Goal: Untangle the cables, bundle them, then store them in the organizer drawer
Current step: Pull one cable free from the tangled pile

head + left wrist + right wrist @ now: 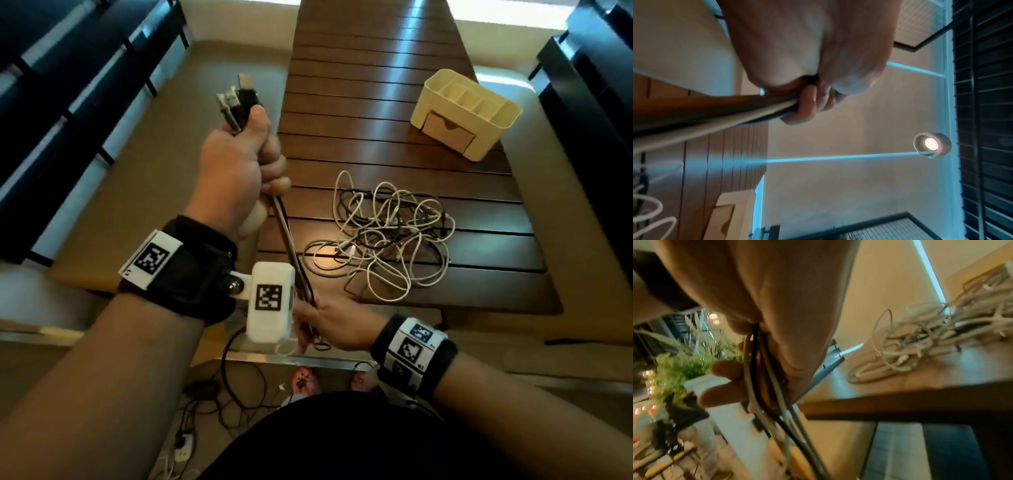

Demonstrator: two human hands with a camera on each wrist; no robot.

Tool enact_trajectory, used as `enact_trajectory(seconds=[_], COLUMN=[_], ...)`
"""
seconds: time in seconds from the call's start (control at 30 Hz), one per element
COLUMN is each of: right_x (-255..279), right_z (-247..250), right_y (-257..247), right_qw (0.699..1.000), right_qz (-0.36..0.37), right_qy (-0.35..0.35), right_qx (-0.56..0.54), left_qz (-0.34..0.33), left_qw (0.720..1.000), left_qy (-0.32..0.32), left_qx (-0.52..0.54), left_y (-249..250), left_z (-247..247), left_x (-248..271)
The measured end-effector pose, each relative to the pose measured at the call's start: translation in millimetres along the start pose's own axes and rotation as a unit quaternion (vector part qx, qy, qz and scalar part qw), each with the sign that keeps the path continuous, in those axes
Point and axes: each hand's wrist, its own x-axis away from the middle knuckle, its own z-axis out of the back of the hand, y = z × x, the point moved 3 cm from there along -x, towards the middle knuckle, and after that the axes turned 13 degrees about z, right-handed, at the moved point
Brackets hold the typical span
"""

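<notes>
My left hand (246, 161) is raised left of the table and grips a bunch of black and white cables (291, 246), their plug ends (236, 99) sticking up above the fist. The bunch runs taut down to my right hand (322, 325) at the table's near edge, which holds the same strands (764, 378) between thumb and fingers. In the left wrist view the fingers (807, 104) curl round the cables (715, 120). A tangled pile of white and black cables (380, 236) lies on the table. The cream organizer (466, 113) with its shut drawer (445, 132) stands at the far right.
The dark slatted wooden table (370, 85) stretches away in front. Dark chairs stand on both sides. On the floor by my feet lie more cords and a power strip (185, 445). A potted plant (684, 366) shows in the right wrist view.
</notes>
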Motion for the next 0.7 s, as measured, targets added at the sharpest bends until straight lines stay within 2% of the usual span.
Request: enact_trajectory(seconds=[0.1, 0.23, 0.3, 0.37, 0.43, 0.47, 0.5, 0.6, 0.63, 0.7], right_x=[2.8, 0.4, -1.5, -3.0, -6.0, -8.5, -11.3, -14.3, -13.5, -16.1], right_z=[-16.0, -2.9, 11.9, 26.5, 37.5, 39.2, 38.4, 38.0, 43.9, 66.6], right_y=[32.0, 41.1, 42.4, 31.7, 15.4, 6.7, -1.4, -5.9, -5.5, -3.0], right_qw=[0.992, 0.970, 0.973, 0.990, 0.994, 0.991, 0.991, 1.000, 0.999, 0.995], right_qz=[-0.085, -0.099, -0.099, -0.089, -0.030, -0.003, 0.017, 0.024, 0.020, 0.021], right_qy=[-0.087, -0.160, -0.121, -0.020, 0.097, 0.129, 0.128, 0.007, -0.015, 0.028], right_qx=[0.023, 0.152, 0.169, 0.106, 0.043, 0.025, 0.020, 0.015, 0.024, 0.093], left_qz=[0.019, 0.043, 0.054, 0.058, 0.062, 0.062, 0.061, 0.061, 0.061, 0.058], left_qw=[0.999, 0.997, 0.997, 0.997, 0.997, 0.997, 0.997, 0.998, 0.998, 0.998], left_qy=[0.030, 0.051, 0.040, 0.035, 0.033, 0.030, 0.026, 0.016, 0.017, 0.019], left_qx=[0.014, 0.025, 0.030, 0.025, 0.025, 0.028, 0.030, 0.021, 0.019, 0.021], left_y=[-13.2, -35.5, -43.3, -49.3, -54.2, -56.2, -57.7, -58.9, -59.1, -59.6], left_z=[25.0, 28.7, 27.0, 25.2, 21.4, 19.6, 17.9, 19.1, 22.0, 28.2], left_x=[-0.1, 7.2, 8.2, 8.7, 7.8, 6.6, 5.8, 6.5, 7.6, 10.3])
